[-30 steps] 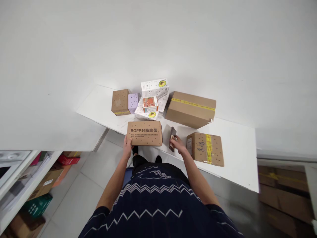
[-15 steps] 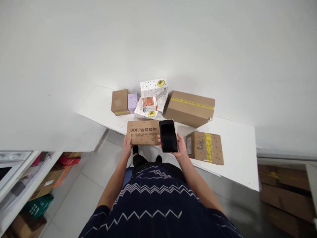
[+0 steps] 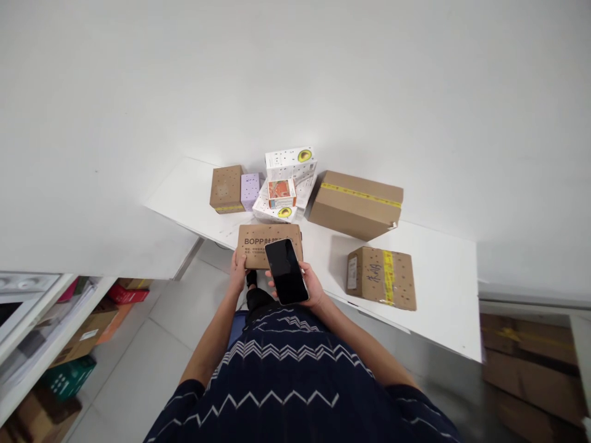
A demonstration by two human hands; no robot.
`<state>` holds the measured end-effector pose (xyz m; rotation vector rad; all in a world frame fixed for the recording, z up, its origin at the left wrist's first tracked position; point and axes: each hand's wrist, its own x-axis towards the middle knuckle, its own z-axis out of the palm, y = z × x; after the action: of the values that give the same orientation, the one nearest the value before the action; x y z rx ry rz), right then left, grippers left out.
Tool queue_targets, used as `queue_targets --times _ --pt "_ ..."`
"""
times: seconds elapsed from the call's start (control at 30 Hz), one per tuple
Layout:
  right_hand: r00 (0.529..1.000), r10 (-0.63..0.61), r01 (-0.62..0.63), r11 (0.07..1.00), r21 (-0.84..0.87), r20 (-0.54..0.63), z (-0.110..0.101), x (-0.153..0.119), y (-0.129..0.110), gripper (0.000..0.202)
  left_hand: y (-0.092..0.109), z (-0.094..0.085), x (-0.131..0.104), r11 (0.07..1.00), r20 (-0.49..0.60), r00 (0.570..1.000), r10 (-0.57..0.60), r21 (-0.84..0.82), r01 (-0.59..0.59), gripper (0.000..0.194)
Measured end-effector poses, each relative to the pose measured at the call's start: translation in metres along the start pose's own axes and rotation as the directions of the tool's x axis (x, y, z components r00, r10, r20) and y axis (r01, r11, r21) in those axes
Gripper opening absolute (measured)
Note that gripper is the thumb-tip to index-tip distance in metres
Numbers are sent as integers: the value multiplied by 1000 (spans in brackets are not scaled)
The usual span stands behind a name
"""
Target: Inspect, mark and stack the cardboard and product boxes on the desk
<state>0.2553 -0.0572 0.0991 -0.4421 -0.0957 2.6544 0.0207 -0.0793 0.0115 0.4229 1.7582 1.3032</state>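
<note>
My left hand [image 3: 237, 271] grips the lower left corner of a brown cardboard box [image 3: 252, 252] printed with BOPP lettering, at the table's front edge. A black phone [image 3: 287, 272] with a dark screen lies in my right hand [image 3: 310, 284], its fingers wrapped round both sides. The phone is tilted and overlaps the lower right part of the BOPP box, hiding some of its print. Behind the box stand white boxes with avocado pictures [image 3: 289, 163] and a small orange and white box [image 3: 281, 193].
On the white table [image 3: 443, 271] are a large taped carton [image 3: 355, 206], a smaller taped carton [image 3: 381, 278] at the right, a lilac box [image 3: 250, 189] and a brown box [image 3: 226, 187]. Shelves with boxes [image 3: 71, 376] stand at lower left; more cartons [image 3: 530, 375] lie at lower right.
My right hand has moved left and toward my body with the phone, which now tilts the other way and covers part of the lettering. My left hand still grips the box.
</note>
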Motion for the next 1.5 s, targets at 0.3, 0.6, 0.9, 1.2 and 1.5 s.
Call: queue_targets --times 0.3,0.6,0.9,1.2,1.5 --pt "996 -80 80 997 6 29 -2 8 -12 59 -1 1 2 1000 -8 1000 -7 21 7 61" --pt "995 -102 102 995 -16 14 3 7 -12 60 0 2 2 1000 2 1000 -6 26 6 62" --pt "995 -100 101 994 -34 23 9 4 -12 62 -1 2 2 1000 3 1000 -14 22 14 60" --pt "987 -161 161 986 -35 10 15 3 -15 58 3 2 0 999 5 1000 -26 26 25 64" --pt "956 -277 267 958 -105 -99 7 -8 -23 58 2 1 2 998 -25 999 -43 35 44 68"
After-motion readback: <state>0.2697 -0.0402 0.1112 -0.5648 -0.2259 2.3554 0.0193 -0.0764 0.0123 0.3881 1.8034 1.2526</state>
